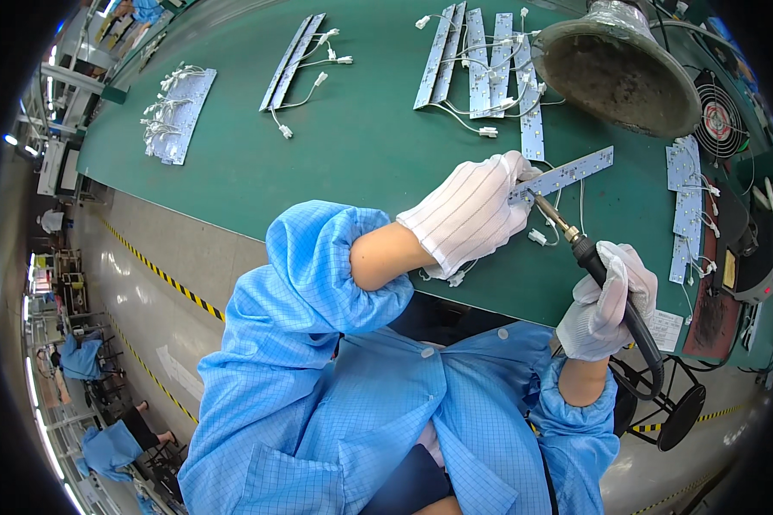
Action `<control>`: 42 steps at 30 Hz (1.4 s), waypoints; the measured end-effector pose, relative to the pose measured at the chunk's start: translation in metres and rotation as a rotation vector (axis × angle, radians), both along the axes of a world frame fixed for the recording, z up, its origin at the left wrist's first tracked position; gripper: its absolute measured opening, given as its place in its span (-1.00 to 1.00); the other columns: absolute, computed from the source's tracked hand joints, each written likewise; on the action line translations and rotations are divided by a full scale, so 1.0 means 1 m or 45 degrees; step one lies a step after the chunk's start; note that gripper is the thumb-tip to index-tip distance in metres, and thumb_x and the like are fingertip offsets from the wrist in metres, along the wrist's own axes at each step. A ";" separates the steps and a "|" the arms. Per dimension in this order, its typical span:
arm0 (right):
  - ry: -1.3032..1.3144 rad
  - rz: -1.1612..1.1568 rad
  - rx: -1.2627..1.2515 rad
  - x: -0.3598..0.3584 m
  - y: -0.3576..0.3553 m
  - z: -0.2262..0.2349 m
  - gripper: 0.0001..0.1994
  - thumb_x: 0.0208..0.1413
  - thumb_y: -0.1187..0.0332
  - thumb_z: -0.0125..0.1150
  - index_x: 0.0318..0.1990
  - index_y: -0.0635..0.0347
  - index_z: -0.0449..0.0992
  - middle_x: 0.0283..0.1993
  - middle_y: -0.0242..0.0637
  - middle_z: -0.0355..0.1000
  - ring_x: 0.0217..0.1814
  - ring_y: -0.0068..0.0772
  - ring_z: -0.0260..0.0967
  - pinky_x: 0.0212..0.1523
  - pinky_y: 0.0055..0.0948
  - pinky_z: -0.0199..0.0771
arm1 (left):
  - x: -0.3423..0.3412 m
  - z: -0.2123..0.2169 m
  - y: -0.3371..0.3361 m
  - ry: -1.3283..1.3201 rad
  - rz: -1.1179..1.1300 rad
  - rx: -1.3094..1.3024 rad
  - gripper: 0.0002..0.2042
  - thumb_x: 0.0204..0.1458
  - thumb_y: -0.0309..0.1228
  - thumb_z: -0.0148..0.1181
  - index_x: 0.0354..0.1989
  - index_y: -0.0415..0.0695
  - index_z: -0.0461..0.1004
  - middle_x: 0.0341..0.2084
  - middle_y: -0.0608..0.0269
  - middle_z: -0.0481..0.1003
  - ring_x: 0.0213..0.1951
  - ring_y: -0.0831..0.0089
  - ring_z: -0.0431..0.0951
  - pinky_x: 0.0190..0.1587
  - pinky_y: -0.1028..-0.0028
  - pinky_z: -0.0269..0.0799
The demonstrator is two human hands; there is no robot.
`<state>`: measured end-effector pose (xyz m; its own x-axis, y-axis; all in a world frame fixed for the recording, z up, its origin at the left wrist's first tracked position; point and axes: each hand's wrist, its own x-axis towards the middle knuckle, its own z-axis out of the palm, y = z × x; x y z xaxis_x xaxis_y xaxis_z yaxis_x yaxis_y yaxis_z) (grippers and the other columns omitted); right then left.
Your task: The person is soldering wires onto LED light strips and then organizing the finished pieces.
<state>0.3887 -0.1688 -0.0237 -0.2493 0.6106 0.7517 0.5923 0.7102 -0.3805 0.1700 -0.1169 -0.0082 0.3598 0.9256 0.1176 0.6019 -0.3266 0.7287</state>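
Observation:
My left hand, in a white striped glove, grips one end of a narrow white LED strip board just above the table. In my gloved right hand is a soldering iron with a black handle and cable. Its tip points up and left, meeting or nearly meeting the board beside my left fingers. Thin white wires with a small white connector hang below the board. Part of the wiring is hidden behind my left hand.
More LED boards with wires lie on the green table, others at far left. A wide metal fume hood overhangs the far right, beside a fan. Boards and a soldering station sit at right.

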 end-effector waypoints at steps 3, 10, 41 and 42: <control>-0.010 0.013 -0.021 0.001 0.000 -0.001 -0.63 0.12 0.63 0.10 0.04 0.15 0.19 -0.21 -0.14 0.37 -0.31 -0.24 0.46 -0.33 -0.36 0.59 | -0.001 -0.006 -0.001 -0.026 -0.033 0.134 -0.68 -0.03 -0.38 0.15 -0.10 -0.25 0.37 -0.44 -0.14 0.50 -0.39 -0.07 0.52 -0.29 0.19 0.44; -0.070 -0.089 0.061 -0.002 -0.002 0.001 -0.63 0.08 0.67 0.11 0.01 0.15 0.20 -0.24 -0.16 0.41 -0.32 -0.22 0.47 -0.36 -0.36 0.57 | 0.000 0.002 0.001 0.069 0.006 -0.020 -0.69 -0.04 -0.38 0.17 -0.12 -0.25 0.39 -0.43 -0.13 0.51 -0.39 -0.06 0.52 -0.29 0.22 0.44; -0.037 -0.127 0.163 -0.003 -0.002 0.003 -0.67 0.12 0.62 0.10 0.00 0.14 0.22 -0.24 -0.14 0.41 -0.31 -0.23 0.47 -0.30 -0.37 0.57 | -0.012 0.011 0.004 0.126 -0.076 -0.013 -0.63 -0.03 -0.26 0.20 -0.10 -0.24 0.43 -0.46 0.01 0.54 -0.48 0.18 0.54 -0.34 0.33 0.46; 0.216 -0.034 0.032 0.000 -0.001 0.002 -0.69 0.15 0.61 0.07 0.00 0.14 0.22 -0.25 -0.16 0.41 -0.32 -0.26 0.47 -0.31 -0.39 0.56 | -0.012 0.023 0.006 0.173 -0.203 0.053 -0.63 -0.03 -0.24 0.20 -0.12 -0.25 0.43 -0.47 0.03 0.54 -0.49 0.23 0.54 -0.35 0.34 0.47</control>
